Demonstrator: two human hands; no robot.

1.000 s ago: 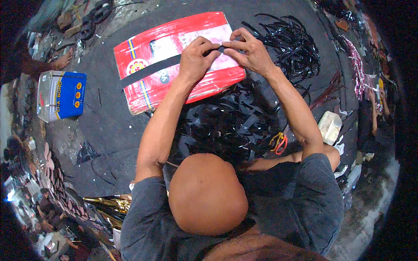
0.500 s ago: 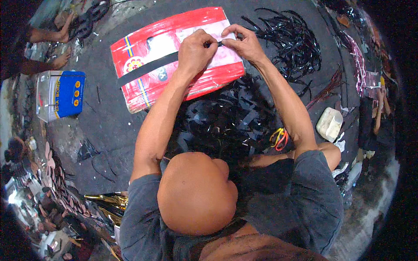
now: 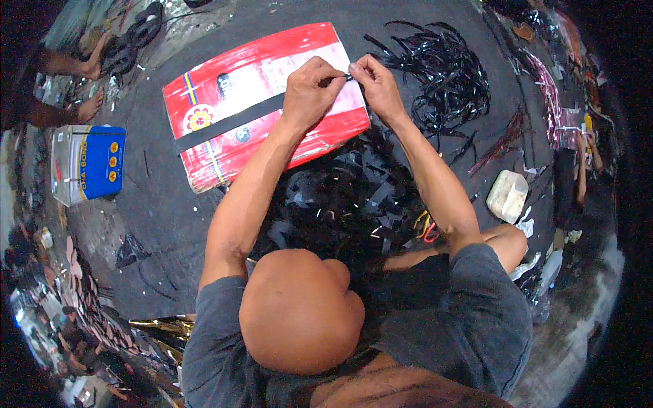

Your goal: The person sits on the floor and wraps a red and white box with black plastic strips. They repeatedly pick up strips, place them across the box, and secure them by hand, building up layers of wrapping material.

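A red and white board (image 3: 265, 58), shaped like a flattened container, lies tilted in front of me. Across it runs a flat black strip (image 3: 231, 124), from the left edge to beneath my left hand. With bent fingers pinched together, my left hand (image 3: 311, 92) grips the strip near the board's right end. My right hand (image 3: 377, 85) pinches at the same small dark end, just at the board's right edge, thumb and forefinger together. The two hands nearly touch. Fingers cover most of the strip's end.
Glossy black strips (image 3: 452, 75) lie heaped at the far right, black scraps (image 3: 340, 187) below the board. Scissors with red and yellow handles (image 3: 427, 228) lie by my right forearm, near a whitish plastic container (image 3: 507, 196). A blue tin (image 3: 102, 163) stands left, below another person's feet (image 3: 90, 105).
The board shows slightly lower and further left in the picture, along with its surroundings. My right hand has drawn its fingers closer together at the strip's end; both hands stay at the board's right side.
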